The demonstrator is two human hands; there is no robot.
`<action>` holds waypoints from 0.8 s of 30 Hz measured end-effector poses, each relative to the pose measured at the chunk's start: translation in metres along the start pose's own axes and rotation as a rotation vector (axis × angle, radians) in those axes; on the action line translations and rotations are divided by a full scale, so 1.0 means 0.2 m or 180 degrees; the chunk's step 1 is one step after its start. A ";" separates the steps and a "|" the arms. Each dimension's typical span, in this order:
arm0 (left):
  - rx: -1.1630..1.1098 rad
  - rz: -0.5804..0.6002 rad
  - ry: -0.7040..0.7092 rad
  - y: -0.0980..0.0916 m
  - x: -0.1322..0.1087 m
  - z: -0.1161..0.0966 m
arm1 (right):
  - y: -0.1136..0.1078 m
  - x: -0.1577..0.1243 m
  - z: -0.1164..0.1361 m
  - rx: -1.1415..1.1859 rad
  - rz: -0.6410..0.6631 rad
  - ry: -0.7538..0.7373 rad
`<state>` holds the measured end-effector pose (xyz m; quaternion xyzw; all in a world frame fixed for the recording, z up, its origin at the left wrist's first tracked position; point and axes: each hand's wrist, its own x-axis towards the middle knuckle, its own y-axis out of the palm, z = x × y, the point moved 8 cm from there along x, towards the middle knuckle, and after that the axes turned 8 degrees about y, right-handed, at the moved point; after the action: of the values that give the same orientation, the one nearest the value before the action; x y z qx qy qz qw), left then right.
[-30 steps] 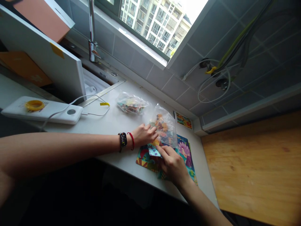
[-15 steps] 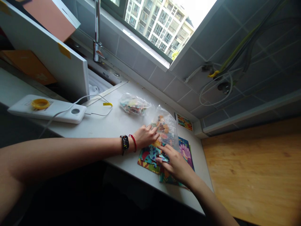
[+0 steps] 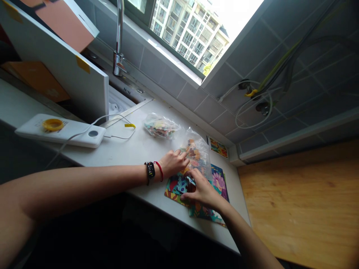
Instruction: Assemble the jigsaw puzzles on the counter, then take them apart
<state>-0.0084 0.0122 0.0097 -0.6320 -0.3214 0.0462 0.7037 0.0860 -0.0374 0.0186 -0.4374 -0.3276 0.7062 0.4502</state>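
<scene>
My left hand (image 3: 174, 163) rests at the near left side of a clear plastic bag (image 3: 204, 154) holding colourful cardboard puzzle pieces (image 3: 193, 149). Its fingers are bent and closed on the bag's edge. Just right of it, my right hand (image 3: 206, 190) curves over printed picture boards (image 3: 220, 179), with thumb and fingers round glossy puzzle pieces (image 3: 191, 181). How many pieces it grips is hidden. More patterned pieces (image 3: 179, 184) lie on the boards beside the thumb.
A second clear bag of pieces (image 3: 161, 127) lies farther left on the white counter (image 3: 123, 151). A small picture card (image 3: 218, 147) is by the wall. At left are a white power strip (image 3: 73, 133) with a yellow ring (image 3: 53, 125), a cable, and an upright white panel (image 3: 95, 86).
My right hand has moved slightly left and up, its spread fingers now curled round the pieces. My left hand has stayed at the bag. The camera view has shifted a little.
</scene>
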 end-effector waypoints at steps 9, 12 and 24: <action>-0.0032 0.0035 -0.0037 0.02 0.00 0.01 | 0.04 0.00 0.13 0.0295 0.0080 -0.0427; -0.0057 0.0042 -0.0074 0.02 0.00 0.01 | 0.05 0.02 0.17 0.0210 0.0096 -0.0435; -0.0216 0.0105 -0.0159 0.02 0.00 0.04 | 0.03 0.02 0.22 0.0026 0.0319 -0.0613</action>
<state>-0.0106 0.0198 0.0057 -0.6594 -0.3298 0.0626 0.6727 0.0422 -0.0386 0.0291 -0.3815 -0.3442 0.7679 0.3825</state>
